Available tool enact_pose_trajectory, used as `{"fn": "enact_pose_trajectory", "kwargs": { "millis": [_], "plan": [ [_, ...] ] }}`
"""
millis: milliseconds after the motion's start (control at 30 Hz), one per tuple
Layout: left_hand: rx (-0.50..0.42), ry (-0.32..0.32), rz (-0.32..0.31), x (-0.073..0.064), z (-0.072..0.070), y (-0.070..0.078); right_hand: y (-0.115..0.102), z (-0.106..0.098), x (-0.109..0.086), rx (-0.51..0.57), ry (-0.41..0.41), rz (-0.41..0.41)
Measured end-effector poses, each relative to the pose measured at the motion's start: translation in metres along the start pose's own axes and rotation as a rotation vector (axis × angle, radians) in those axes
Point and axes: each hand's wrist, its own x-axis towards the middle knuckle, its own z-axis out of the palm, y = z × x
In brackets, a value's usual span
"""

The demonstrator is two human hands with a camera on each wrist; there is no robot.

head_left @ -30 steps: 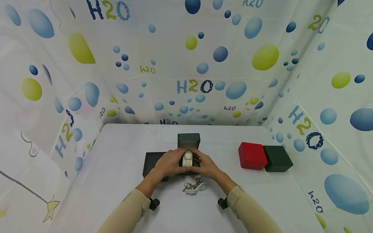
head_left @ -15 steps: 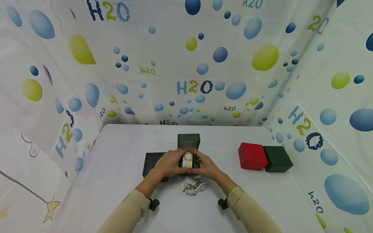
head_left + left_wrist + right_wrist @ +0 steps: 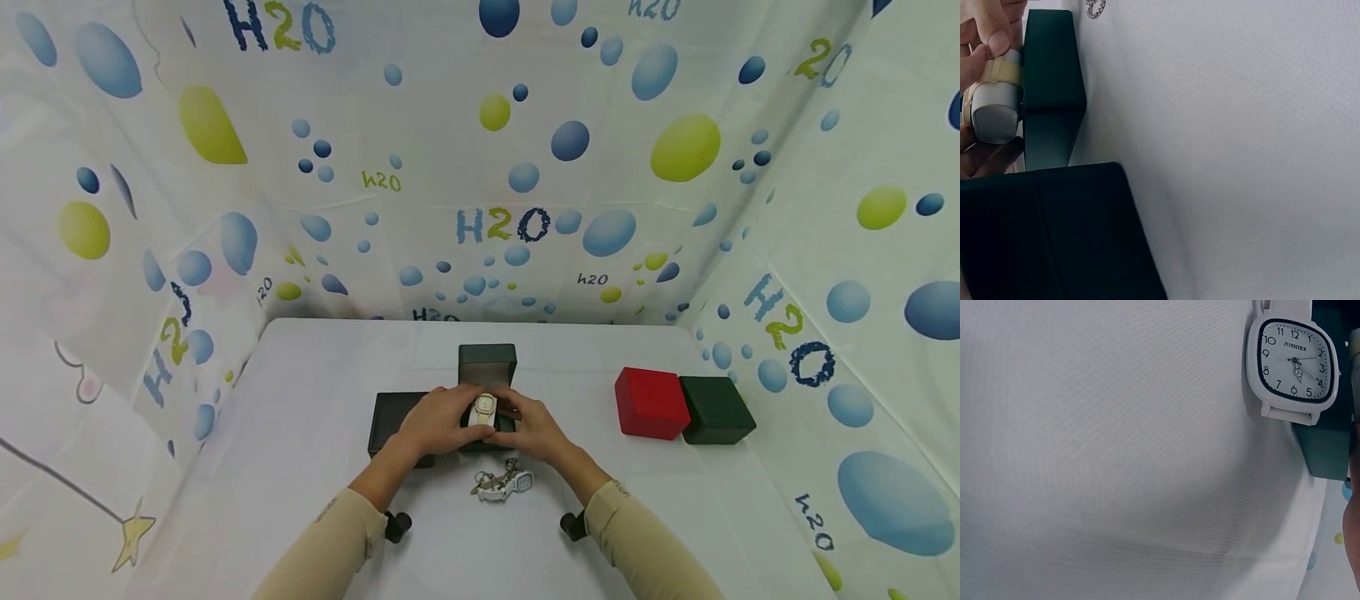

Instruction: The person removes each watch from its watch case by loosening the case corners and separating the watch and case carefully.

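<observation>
A small watch (image 3: 485,405) with a pale square face and cream strap is wrapped round a whitish cushion (image 3: 997,115). My left hand (image 3: 437,421) grips it from the left, and my right hand (image 3: 537,428) from the right. Both thumbs meet at the near end of the strap. Behind and beneath the watch is an open dark green box (image 3: 487,363), its lid raised at the back; my hands hide much of its base. Whether the cushion touches the box's inside I cannot tell.
In front of the box lie a white watch (image 3: 1294,362) and a metal chain-like piece (image 3: 489,480). A dark box (image 3: 392,417) stands left, partly behind my left hand. A red box (image 3: 651,403) and a green box (image 3: 716,410) sit together on the right.
My thumbs have shifted slightly and now cross closer together over the near end of the strap. The hands, boxes and other watch have stayed in place.
</observation>
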Motion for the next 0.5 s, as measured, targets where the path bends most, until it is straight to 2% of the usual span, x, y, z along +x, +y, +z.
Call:
{"fn": "enact_pose_trajectory", "kwargs": {
  "millis": [200,500],
  "plan": [
    [0.023,-0.018,0.014,0.0000,-0.0012,-0.0013,0.0001,0.0002,-0.0013,-0.001,-0.003,0.018],
    [-0.020,-0.007,0.043,-0.0007,-0.0033,-0.0015,0.0008,-0.0005,-0.0015,-0.001,-0.003,0.010]
  ]
}}
